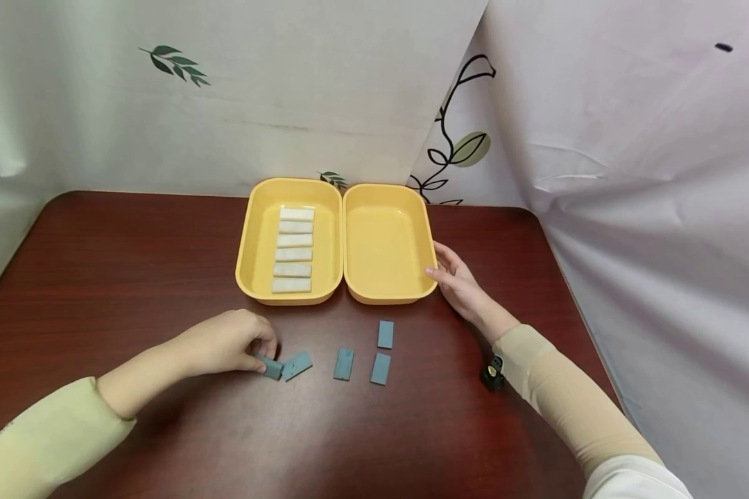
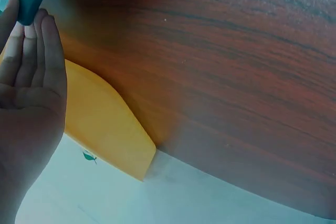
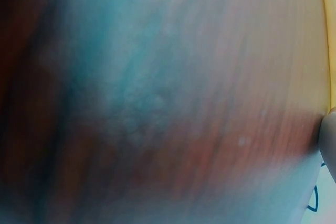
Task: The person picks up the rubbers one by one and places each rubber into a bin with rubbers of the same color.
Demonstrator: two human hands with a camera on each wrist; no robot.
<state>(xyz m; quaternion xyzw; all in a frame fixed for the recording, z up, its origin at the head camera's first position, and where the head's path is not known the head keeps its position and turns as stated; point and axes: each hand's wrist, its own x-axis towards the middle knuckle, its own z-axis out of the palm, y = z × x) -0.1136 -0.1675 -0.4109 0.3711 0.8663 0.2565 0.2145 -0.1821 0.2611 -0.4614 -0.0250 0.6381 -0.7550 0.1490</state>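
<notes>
My left hand [image 1: 234, 341] pinches a small blue-grey rectangular block [image 1: 271, 368] low over the table, thumb on its near side. In the left wrist view that block [image 2: 22, 1] shows between thumb and fingers; whether it is one piece or several stacked, I cannot tell. Close beside it lies a tilted blue-grey tile [image 1: 297, 365]. At the right side, my right hand [image 1: 465, 290] holds the rim of the right yellow tray [image 1: 433, 277], its thumb on the edge and other fingers along the outer wall. Against it stands the left yellow tray [image 1: 245, 267], with several white tiles [image 1: 294, 254] in a column.
Three more blue-grey tiles, a left one [image 1: 343, 364], an upper one [image 1: 385, 334] and a lower one [image 1: 380, 369], lie in front of the trays on the dark red wooden table [image 1: 131, 263]. A small black object [image 1: 492, 374] is at the right forearm. Patterned white cloth [image 1: 349, 90] hangs behind.
</notes>
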